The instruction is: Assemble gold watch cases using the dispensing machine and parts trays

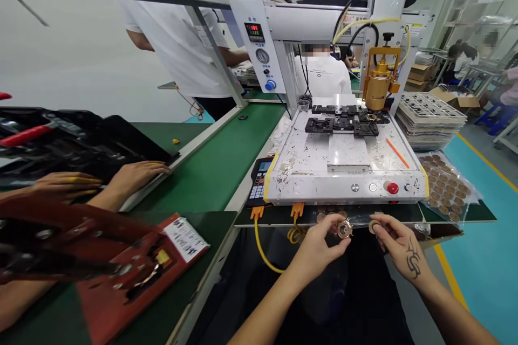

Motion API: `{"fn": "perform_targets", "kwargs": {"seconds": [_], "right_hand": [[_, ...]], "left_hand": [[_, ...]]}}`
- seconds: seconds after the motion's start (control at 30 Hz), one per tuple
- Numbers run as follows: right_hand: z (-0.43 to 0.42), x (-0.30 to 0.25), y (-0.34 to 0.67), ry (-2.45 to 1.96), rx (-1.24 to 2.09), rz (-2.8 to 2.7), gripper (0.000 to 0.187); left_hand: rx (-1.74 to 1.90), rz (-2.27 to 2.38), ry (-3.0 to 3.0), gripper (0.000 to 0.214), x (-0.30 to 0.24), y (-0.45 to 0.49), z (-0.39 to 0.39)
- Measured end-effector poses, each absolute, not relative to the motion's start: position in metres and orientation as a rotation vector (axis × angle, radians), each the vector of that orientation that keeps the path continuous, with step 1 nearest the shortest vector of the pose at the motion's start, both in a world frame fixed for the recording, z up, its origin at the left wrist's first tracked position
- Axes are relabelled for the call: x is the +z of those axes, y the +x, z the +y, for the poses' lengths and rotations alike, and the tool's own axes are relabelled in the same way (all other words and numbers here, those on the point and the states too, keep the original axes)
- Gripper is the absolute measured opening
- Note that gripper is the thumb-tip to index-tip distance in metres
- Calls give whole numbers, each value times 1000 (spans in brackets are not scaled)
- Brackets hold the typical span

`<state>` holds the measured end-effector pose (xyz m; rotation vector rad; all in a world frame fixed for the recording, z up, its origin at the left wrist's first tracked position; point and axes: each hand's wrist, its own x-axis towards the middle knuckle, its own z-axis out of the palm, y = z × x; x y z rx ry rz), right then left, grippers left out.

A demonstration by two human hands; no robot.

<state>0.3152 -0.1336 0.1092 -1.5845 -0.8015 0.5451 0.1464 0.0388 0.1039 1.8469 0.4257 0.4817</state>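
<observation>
My left hand [324, 242] pinches a round rose-gold watch case [344, 229] between thumb and fingers, just in front of the machine's front edge. To its right, my right hand [399, 242] grips a small round brown disc [373, 226] by its edge. The two parts are apart, a short gap between them. Several similar round pieces [321, 217] lie on the dark bench edge behind my left hand, partly hidden by it. More brown discs [443, 186] sit in rows in a clear plastic tray at the right.
A white press machine [299, 191] with a gold heated head [378, 86] and black fixtures [343, 121] stands ahead. An orange stick [397, 153] lies on its bed. Stacked trays [431, 118] stand right. Left are a green conveyor [234, 156], a red hand press [121, 291] and a co-worker's hands [131, 178].
</observation>
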Motion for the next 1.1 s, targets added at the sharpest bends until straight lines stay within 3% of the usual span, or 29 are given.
{"fn": "perform_targets", "kwargs": {"seconds": [0.13, 0.27, 0.63, 1.1], "right_hand": [[-118, 127, 303, -1399, 811, -619, 50], [-110, 133, 298, -1364, 962, -652, 46], [-128, 136, 292, -1240, 1252, -571, 42], [-133, 138, 289, -1359, 1240, -723, 39]], "left_hand": [[413, 514, 1090, 49, 123, 126, 19], [399, 581, 830, 61, 139, 115, 10], [437, 528, 766, 52, 149, 96, -4], [446, 481, 762, 48, 148, 88, -10]]}}
